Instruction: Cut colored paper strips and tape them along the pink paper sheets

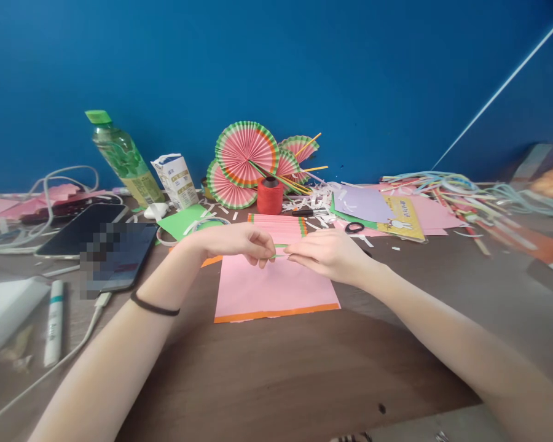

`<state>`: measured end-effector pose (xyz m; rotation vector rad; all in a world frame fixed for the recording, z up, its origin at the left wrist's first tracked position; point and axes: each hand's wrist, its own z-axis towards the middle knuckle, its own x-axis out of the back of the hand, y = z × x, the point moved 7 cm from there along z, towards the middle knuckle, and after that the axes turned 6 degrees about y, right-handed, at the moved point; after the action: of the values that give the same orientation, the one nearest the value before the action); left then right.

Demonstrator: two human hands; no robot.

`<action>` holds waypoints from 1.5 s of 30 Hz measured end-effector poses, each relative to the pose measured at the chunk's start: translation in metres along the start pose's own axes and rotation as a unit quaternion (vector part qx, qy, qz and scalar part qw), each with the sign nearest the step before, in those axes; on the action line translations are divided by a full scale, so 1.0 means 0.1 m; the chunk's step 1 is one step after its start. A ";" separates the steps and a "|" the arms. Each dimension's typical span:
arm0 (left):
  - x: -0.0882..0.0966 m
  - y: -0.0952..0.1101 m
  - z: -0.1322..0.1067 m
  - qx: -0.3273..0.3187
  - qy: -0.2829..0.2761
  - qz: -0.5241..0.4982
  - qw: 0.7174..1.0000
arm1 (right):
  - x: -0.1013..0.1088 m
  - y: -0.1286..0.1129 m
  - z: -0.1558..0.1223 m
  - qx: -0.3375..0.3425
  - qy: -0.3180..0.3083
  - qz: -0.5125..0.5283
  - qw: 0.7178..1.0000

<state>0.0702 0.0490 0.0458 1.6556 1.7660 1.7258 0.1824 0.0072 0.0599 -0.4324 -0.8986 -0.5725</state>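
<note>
A narrow green paper strip [280, 246] is pinched between my two hands, mostly hidden by the fingers. My left hand [244, 241] grips its left end, and my right hand [325, 252] grips the right end close by. Beneath them a pink paper sheet [276, 288] lies flat on the table, with an orange strip [276, 313] along its near edge. Just beyond my hands is a pleated pink paper [276, 226] with green and orange side edges. A green paper sheet [187, 221] lies past my left wrist.
Watermelon-coloured paper fans [246, 153] lean at the back behind a red thread spool [270, 197]. A green bottle [124, 156], a carton [177, 181], two phones [129, 258] and a marker [54, 322] are on the left. Scissors [354, 228], a yellow packet [403, 218] and paper strips lie on the right.
</note>
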 end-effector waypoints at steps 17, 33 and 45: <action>0.33 -0.28 -0.12 0.056 0.058 0.093 0.992 | -0.26 0.46 -0.21 -0.225 -0.279 0.261 0.896; 0.19 -0.36 -0.31 0.112 0.039 0.097 0.988 | -0.37 0.62 -0.39 -0.323 -0.361 0.357 0.799; 0.05 -0.49 -0.41 0.111 0.050 0.149 0.981 | -0.37 0.50 -0.35 -0.261 -0.387 0.310 0.828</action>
<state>0.0103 0.0428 0.0231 2.0522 1.8967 1.8150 0.2163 0.0362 0.0041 -1.4723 -1.2783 0.0107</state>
